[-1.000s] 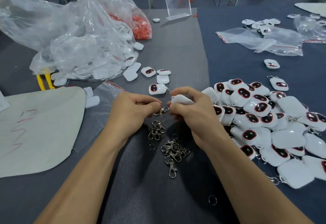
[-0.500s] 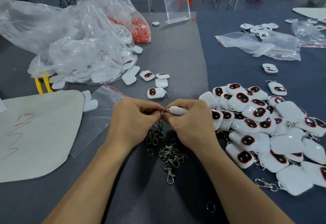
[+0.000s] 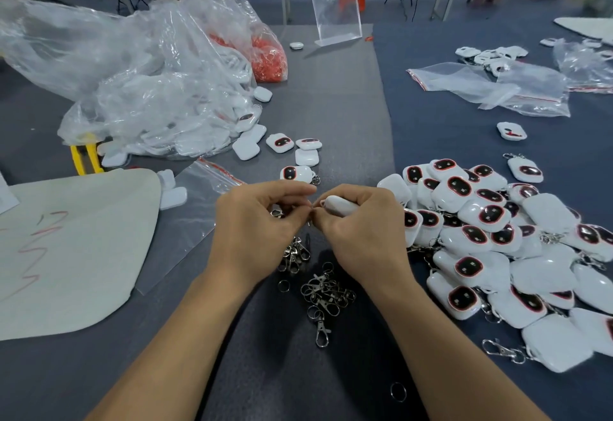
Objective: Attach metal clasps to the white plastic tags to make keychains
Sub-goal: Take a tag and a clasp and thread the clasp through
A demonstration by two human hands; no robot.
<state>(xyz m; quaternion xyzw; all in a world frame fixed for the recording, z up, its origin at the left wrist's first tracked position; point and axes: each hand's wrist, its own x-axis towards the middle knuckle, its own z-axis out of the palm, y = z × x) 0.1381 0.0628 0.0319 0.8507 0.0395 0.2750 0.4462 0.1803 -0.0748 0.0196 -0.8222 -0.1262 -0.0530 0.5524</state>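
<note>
Hands meet above the heap of loose silver metal clasps [image 3: 326, 291]: the left hand [image 3: 258, 231] pinches one clasp [image 3: 277, 213], the right hand [image 3: 361, 231] grips a rounded white plastic tag [image 3: 338, 205]. Holding the tag steady should ease threading the clasp's ring on.

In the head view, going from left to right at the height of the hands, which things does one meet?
Beige sheet with red marks → clear zip bag → left hand, pinching a metal clasp → right hand, gripping a white tag → pile of finished keychains.
</note>
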